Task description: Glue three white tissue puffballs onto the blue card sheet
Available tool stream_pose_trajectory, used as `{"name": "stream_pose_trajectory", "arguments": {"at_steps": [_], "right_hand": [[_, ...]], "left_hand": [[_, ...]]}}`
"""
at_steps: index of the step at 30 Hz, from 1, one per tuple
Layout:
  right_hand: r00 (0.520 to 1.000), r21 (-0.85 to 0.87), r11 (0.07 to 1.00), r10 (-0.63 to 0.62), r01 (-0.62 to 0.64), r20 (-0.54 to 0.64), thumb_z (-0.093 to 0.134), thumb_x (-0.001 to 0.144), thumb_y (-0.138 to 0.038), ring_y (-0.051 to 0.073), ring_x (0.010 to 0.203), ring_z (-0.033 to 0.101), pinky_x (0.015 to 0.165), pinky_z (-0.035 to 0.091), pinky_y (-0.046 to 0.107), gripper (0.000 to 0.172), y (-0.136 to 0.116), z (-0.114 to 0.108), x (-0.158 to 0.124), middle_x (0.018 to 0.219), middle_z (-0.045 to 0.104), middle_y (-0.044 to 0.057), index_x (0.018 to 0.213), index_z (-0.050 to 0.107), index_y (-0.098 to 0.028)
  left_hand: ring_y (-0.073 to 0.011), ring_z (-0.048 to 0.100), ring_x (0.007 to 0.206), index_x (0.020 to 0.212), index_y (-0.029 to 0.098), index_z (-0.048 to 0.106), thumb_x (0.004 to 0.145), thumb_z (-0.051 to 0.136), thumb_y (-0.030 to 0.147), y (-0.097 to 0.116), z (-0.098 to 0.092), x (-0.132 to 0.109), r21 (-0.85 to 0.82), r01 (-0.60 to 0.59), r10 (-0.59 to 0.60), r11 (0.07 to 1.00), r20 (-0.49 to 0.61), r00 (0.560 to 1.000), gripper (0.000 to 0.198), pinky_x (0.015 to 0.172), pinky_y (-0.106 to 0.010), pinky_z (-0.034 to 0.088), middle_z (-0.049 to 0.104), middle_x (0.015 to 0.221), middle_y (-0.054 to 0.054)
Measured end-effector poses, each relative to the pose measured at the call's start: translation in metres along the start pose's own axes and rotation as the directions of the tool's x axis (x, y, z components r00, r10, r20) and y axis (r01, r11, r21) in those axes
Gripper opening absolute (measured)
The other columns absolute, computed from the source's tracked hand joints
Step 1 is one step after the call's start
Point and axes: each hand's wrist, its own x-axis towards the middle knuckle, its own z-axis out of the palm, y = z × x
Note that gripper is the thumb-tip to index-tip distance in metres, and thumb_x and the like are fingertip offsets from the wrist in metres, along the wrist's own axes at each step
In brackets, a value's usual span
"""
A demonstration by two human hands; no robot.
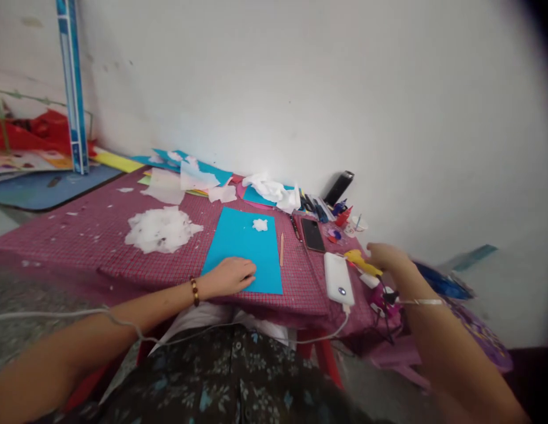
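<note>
My left hand (229,275) rests on the near edge of a blue sheet of paper (242,250), its fingers curled in, with nothing seen in them. A small white fluffy piece (260,225) lies near the sheet's top. Off to the right, my right hand (387,257) is raised beside a yellow glue gun (362,262) with a black cord. Its fingers are bent together; anything they grip is hidden. Whether it touches the glue gun is unclear. A thin wooden stick (281,250) lies just right of the blue sheet.
A white power bank (338,279) with a cable and a dark phone (313,235) lie at right. A white fluffy heap (161,229) sits at left. Paper scraps (196,176), crumpled tissue (271,189) and a black bottle (339,187) line the wall. The cable crosses my lap.
</note>
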Motion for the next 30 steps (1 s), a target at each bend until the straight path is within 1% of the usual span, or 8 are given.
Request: {"name": "stream_pose_trajectory", "arguments": {"at_steps": [6,10,13,18,22,24,27,30], "right_hand": [[0.94,0.174,0.925,-0.34,0.338,-0.015,0.043,0.09,-0.037,0.023,0.081,0.069,0.066,0.043,0.028,0.03,-0.114,-0.002,0.027,0.091,0.074,0.011,0.095,0.067,-0.018],[0.943,0.165,0.931,-0.333,0.325,0.022,0.041,0.089,-0.05,0.03,0.08,0.069,0.062,0.042,0.033,0.043,-0.18,0.028,0.043,0.085,0.072,0.017,0.085,0.066,-0.015],[0.946,0.216,0.926,-0.322,0.31,0.024,0.04,0.088,-0.055,0.032,0.074,0.069,0.06,0.043,0.035,0.048,-0.196,0.048,0.056,0.08,0.071,0.018,0.081,0.066,-0.015],[0.942,0.204,0.931,-0.325,0.303,0.086,0.049,0.084,-0.04,0.033,0.069,0.069,0.058,0.041,0.036,0.028,-0.202,0.049,0.063,0.073,0.071,0.017,0.072,0.063,-0.018],[0.972,0.311,0.927,-0.232,0.208,0.043,0.052,0.08,-0.03,0.032,0.07,0.067,0.06,0.041,0.038,0.011,-0.201,0.039,0.056,0.076,0.07,0.017,0.079,0.057,-0.021],[0.987,0.567,0.812,-0.158,0.137,-0.013,0.053,0.079,-0.031,0.027,0.064,0.065,0.059,0.042,0.036,0.015,-0.199,0.033,0.051,0.074,0.067,0.011,0.092,0.055,-0.025],[0.997,0.933,0.36,-0.075,0.004,0.025,0.056,0.079,-0.043,0.022,0.051,0.054,0.05,0.041,0.034,0.028,-0.201,0.023,0.039,0.063,0.058,0.002,0.105,0.052,-0.032],[0.984,0.988,-0.033,-0.102,-0.153,0.149,0.064,0.075,-0.04,0.019,0.051,0.051,0.048,0.042,0.032,0.017,-0.209,0.013,0.027,0.065,0.055,0.002,0.088,0.057,-0.033]], "left_hand": [[-0.0168,0.059,0.074,0.08,0.018,0.056,0.093,0.05,0.028,0.001,0.003,0.002,0.032,-0.047,0.047,0.998,-0.005,0.999,0.018,0.065,-0.031,0.04,0.065,0.078,-0.002],[-0.0178,0.06,0.073,0.084,0.017,0.057,0.094,0.049,0.03,0.001,0.008,0.003,0.062,-0.087,0.087,0.994,0.014,0.996,0.017,0.061,-0.033,0.04,0.065,0.081,-0.004],[-0.0178,0.057,0.071,0.084,0.018,0.055,0.094,0.049,0.028,0.002,0.006,-0.003,0.045,-0.109,0.108,0.993,0.028,0.994,0.016,0.061,-0.033,0.04,0.063,0.081,-0.006],[-0.0163,0.051,0.072,0.077,0.018,0.053,0.093,0.05,0.027,-0.009,-0.022,-0.033,-0.062,-0.192,0.193,0.979,0.017,0.981,0.018,0.066,-0.032,0.04,0.058,0.079,-0.004],[-0.0173,0.05,0.082,0.081,0.018,0.058,0.094,0.048,0.019,-0.047,-0.057,-0.06,-0.049,0.037,-0.038,0.998,-0.036,0.999,0.016,0.085,-0.036,0.039,0.059,0.081,-0.003],[-0.019,0.049,0.083,0.082,0.017,0.059,0.095,0.046,0.019,-0.07,-0.071,-0.065,0.02,0.227,-0.224,0.974,-0.097,0.97,0.019,0.085,-0.038,0.039,0.06,0.082,-0.004],[-0.0229,0.047,0.086,0.083,0.018,0.061,0.093,0.048,0.02,-0.099,-0.08,-0.062,0.183,0.424,-0.407,0.887,-0.124,0.905,0.017,0.087,-0.042,0.038,0.059,0.085,-0.006],[-0.0257,0.047,0.09,0.085,0.018,0.063,0.09,0.051,0.023,-0.116,-0.077,-0.053,0.289,0.456,-0.452,0.842,-0.088,0.888,0.013,0.092,-0.047,0.036,0.06,0.089,-0.008]]}}
